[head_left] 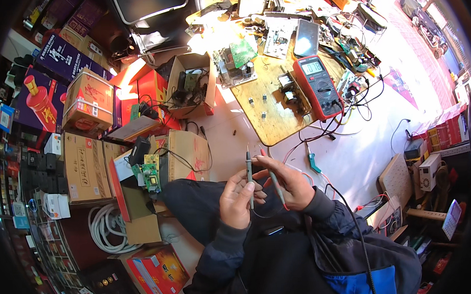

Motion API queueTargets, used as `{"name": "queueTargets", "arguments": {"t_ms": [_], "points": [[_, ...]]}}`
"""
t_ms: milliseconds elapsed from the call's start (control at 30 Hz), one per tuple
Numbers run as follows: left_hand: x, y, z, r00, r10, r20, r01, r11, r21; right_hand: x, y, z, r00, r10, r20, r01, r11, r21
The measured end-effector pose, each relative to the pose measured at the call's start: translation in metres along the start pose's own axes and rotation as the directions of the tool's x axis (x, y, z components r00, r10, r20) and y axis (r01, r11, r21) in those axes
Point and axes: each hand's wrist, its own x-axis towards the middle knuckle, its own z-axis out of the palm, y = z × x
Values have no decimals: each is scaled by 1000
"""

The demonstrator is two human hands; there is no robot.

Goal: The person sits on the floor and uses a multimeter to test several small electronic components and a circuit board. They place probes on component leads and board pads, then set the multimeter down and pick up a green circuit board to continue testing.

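My left hand [236, 203] pinches a black-and-grey multimeter probe [249, 170] upright between thumb and fingers, its tip pointing away from me. Close beside it, my right hand [296, 188] holds a red-and-grey multimeter probe [275, 186], tilted, with its tip near the other one. Both hands are above my lap, short of the wooden table [269, 132]. On the table's right edge lies a red digital multimeter [319, 87] with its display lit and its leads hanging down. Several small three-legged components [264, 98] rest left of it, beside a dark coil part [291, 95].
Circuit boards [243, 52], a phone [306, 38] and loose wires crowd the table's far side. At the left stand an open carton of adapters [210, 97] and stacked boxes [86, 165]. A teal clip lead [313, 163] hangs right of my hands. A coiled white hose [105, 228] lies lower left.
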Motion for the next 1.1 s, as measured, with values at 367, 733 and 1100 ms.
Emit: {"name": "queueTargets", "arguments": {"t_ms": [367, 733, 1100], "points": [[9, 10, 36, 993, 116, -12, -108, 950, 293, 5, 0, -26, 988, 129, 88, -156, 782, 603], [23, 28, 49, 989, 132, -62, -117, 971, 208, 10, -17, -45, 989, 8, 150, -106, 748, 655], [16, 8, 70, 996, 26, 82, -75, 743, 666, 7, 5, -21, 960, 220, -172, -61, 768, 638]]}}
